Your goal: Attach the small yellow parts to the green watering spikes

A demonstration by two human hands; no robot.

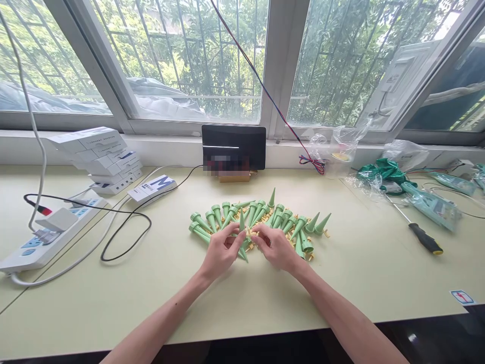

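Note:
My left hand (222, 253) is closed around a green plastic watering spike (242, 220), its pointed end up. Facing it, my right hand (278, 247) pinches a small yellow plastic piece (249, 233) close to the spike; whether the two touch I cannot tell. Just beyond my fingers spreads a pile of similar green spikes (278, 215), most lying with their ridged caps outward. Small yellow pieces are scattered among them. To the right of the pile, a green spike (322, 223) leans with its tip up. My fingers partly hide both held parts.
A black-screened device (234, 146) stands by the window. On the left are stacked white boxes (100, 156), a flat white box (152, 189), a power strip (56, 237) and looping cables. A screwdriver (424, 237) and green plastic packets (432, 205) lie to the right.

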